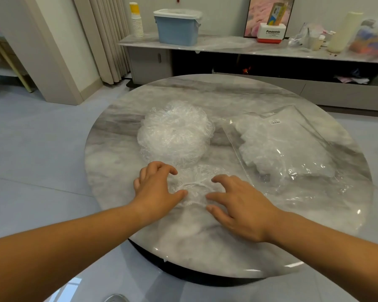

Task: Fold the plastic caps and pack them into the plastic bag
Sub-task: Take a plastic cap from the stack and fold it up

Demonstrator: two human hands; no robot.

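One clear plastic cap lies flat on the round marble table, near its front. My left hand touches the cap's left edge with spread, slightly bent fingers. On the cap's right edge rests my right hand, fingers spread over the plastic. Behind them sits a thick stack of crinkled clear caps. To the right lies a clear plastic bag with a white label, several caps inside it.
A low sideboard stands behind the table with a blue lidded tub, stacked paper cups, a red and white box and other clutter. Grey floor surrounds the table; a curtain hangs at the left.
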